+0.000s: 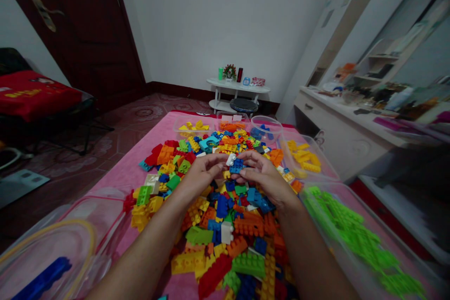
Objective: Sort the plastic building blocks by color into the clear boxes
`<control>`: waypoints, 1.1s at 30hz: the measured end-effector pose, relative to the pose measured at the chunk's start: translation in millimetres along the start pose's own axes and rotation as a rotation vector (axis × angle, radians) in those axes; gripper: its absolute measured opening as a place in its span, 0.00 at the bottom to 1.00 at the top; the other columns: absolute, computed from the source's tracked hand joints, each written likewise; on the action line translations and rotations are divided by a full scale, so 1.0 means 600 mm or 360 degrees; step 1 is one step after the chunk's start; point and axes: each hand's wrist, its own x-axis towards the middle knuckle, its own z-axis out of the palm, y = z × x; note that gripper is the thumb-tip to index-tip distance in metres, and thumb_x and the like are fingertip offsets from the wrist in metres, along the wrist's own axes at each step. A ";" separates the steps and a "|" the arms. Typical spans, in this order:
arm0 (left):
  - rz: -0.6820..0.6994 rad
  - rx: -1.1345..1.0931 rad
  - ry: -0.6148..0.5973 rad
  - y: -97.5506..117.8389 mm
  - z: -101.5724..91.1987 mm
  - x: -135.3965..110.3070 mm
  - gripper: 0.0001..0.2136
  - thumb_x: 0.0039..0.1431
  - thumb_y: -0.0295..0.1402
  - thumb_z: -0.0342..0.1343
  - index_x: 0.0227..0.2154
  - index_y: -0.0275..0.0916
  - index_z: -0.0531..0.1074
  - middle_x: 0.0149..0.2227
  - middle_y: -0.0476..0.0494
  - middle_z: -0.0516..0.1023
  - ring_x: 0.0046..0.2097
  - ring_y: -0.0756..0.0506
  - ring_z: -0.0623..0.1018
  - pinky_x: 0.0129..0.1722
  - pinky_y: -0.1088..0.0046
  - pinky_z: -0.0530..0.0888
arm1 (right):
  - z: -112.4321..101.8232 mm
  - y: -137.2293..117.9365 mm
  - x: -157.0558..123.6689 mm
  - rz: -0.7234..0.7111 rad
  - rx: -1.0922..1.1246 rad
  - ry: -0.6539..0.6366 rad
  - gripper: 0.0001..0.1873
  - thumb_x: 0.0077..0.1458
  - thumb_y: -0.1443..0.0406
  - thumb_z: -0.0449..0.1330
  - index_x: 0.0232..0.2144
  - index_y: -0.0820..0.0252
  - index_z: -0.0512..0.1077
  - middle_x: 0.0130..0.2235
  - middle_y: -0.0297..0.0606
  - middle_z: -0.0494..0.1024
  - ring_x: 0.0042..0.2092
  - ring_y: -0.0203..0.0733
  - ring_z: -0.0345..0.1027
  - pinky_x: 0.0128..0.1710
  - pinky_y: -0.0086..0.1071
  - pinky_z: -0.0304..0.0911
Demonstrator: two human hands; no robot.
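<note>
Over a heap of colourful toy building bricks (207, 234), both of my hands are close together. My right hand (263, 176) is closed, thumb and fingers pinching blue toy bricks (236, 166). A small white toy brick (231, 159) sits against the upper left of the blue ones; whether it is joined to them I cannot tell. My left hand (206, 173) has its fingers curled in, with the fingertips at the white brick. Just below them lies a small yellow brick (227, 175).
Clear tubs stand around the heap on the pink cloth (140, 150), with yellow bricks (302, 154), orange bricks (232, 126), blue bricks (262, 131) and bright green pieces (362, 239). Clear lids (87, 243) lie at left. A dresser (344, 122) stands right.
</note>
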 end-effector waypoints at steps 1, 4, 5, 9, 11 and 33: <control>0.0003 -0.0004 -0.0021 -0.002 0.001 0.000 0.16 0.50 0.35 0.58 0.43 0.36 0.74 0.42 0.40 0.79 0.44 0.43 0.77 0.41 0.68 0.74 | 0.000 0.000 0.000 -0.0010 0.0009 -0.0007 0.19 0.44 0.65 0.64 0.40 0.57 0.65 0.41 0.36 0.73 0.35 0.36 0.75 0.35 0.29 0.69; 0.0007 -0.0067 -0.0103 -0.007 0.003 0.002 0.19 0.49 0.34 0.60 0.46 0.35 0.72 0.41 0.41 0.79 0.41 0.44 0.78 0.40 0.69 0.74 | 0.000 0.000 0.000 -0.0026 0.0029 -0.0035 0.18 0.45 0.66 0.63 0.40 0.56 0.65 0.41 0.36 0.74 0.35 0.35 0.74 0.34 0.29 0.69; 0.0012 -0.0076 -0.0116 -0.009 0.004 0.002 0.20 0.49 0.34 0.60 0.46 0.35 0.71 0.40 0.41 0.79 0.41 0.45 0.78 0.39 0.69 0.74 | 0.000 0.000 0.000 -0.0023 0.0034 -0.0040 0.18 0.45 0.66 0.63 0.40 0.56 0.65 0.42 0.36 0.74 0.34 0.35 0.74 0.33 0.28 0.69; 0.0026 -0.0079 -0.0090 -0.014 0.004 0.003 0.22 0.48 0.35 0.60 0.48 0.33 0.69 0.41 0.39 0.78 0.39 0.45 0.78 0.39 0.69 0.74 | 0.000 -0.001 0.001 -0.0009 0.0021 -0.0067 0.18 0.45 0.67 0.61 0.41 0.56 0.66 0.42 0.36 0.74 0.34 0.35 0.74 0.33 0.28 0.68; 0.0023 -0.0063 -0.0061 -0.015 0.003 0.003 0.22 0.48 0.35 0.61 0.47 0.33 0.69 0.40 0.39 0.78 0.37 0.46 0.77 0.38 0.69 0.74 | 0.000 -0.001 0.001 -0.0003 -0.0005 -0.0071 0.18 0.46 0.67 0.60 0.42 0.56 0.66 0.42 0.36 0.74 0.35 0.35 0.74 0.32 0.28 0.68; 0.0180 0.0152 0.0169 -0.026 -0.018 0.013 0.17 0.49 0.37 0.61 0.41 0.34 0.75 0.40 0.38 0.80 0.42 0.42 0.78 0.44 0.64 0.73 | 0.002 -0.020 -0.018 0.0139 -0.1210 -0.0375 0.13 0.48 0.60 0.60 0.38 0.58 0.72 0.21 0.27 0.63 0.22 0.31 0.56 0.21 0.25 0.47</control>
